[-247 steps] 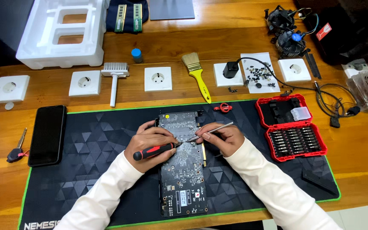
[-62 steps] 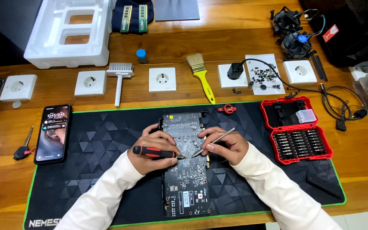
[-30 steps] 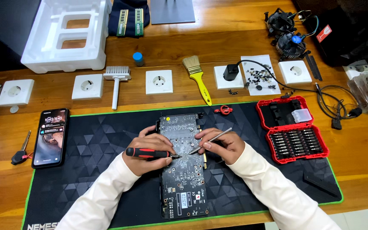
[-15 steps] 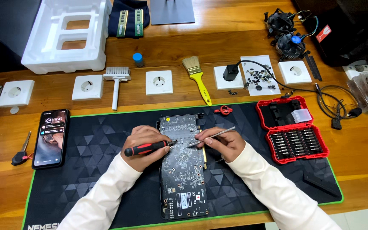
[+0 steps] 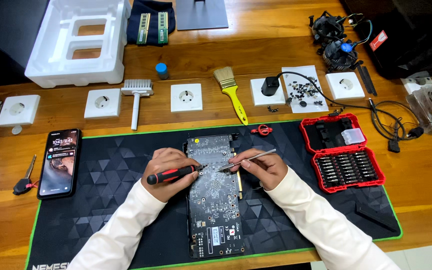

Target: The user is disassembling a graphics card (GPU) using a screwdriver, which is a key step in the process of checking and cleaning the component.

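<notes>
A dark circuit board (image 5: 214,192) lies lengthwise in the middle of the black desk mat (image 5: 116,210). The left hand (image 5: 168,172) is closed around a red-and-black screwdriver (image 5: 172,175) with its tip on the board, while the right hand (image 5: 263,167) pinches metal tweezers (image 5: 248,160) pointed at the same spot. A red bit case (image 5: 343,152) lies open on the right, a phone (image 5: 59,162) on the left

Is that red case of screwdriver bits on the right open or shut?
Open. The red bit case lies flat on the mat, its lid folded back and the rows of bits showing in the nearer half.
</notes>
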